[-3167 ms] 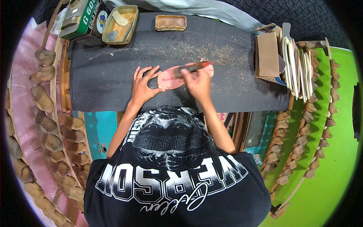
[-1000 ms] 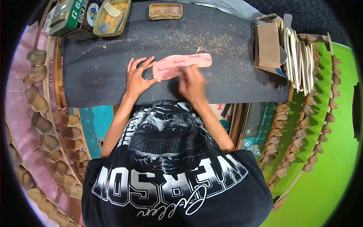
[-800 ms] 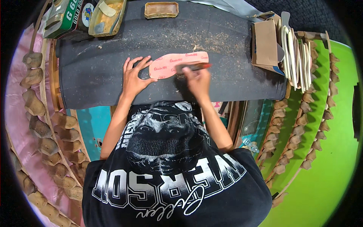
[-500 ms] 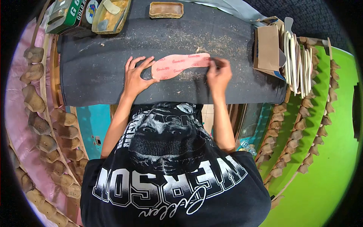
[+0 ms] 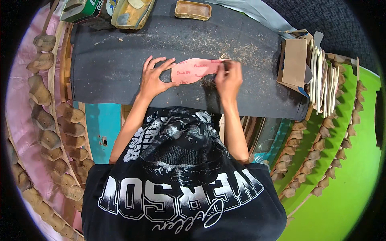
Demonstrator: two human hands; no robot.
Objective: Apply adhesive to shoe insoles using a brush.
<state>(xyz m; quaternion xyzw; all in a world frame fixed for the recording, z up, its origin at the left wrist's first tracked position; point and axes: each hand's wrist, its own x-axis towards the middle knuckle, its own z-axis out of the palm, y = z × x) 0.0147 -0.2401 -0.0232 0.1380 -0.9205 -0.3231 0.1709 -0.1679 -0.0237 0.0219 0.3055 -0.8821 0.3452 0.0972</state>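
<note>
A pink insole-shaped sheet [image 5: 188, 72] with red print lies on the dark cloth-covered table, its broad end to the left. My left hand [image 5: 152, 78] brackets that broad end between thumb and forefinger, the other fingers spread above the cloth. Over the narrow end is my right hand [image 5: 230, 78], its fingers closed in a pinch. Something small and dark shows at those fingertips, too unclear to name. The right fingers hide part of the narrow end.
Shavings litter the dark table cover [image 5: 257, 86]. At the back stand a small tray [image 5: 193, 10], a yellowish container [image 5: 130, 20] and a green tin [image 5: 82, 10]. A cardboard box [image 5: 293, 60] and stacked pale sheets [image 5: 323, 80] occupy the right edge. Wooden shoe lasts [image 5: 42, 90] line both sides.
The whole view has shifted, placing the table further right in the picture. My right hand has moved left along the sheet, covering more of its narrow end. My left hand keeps its place.
</note>
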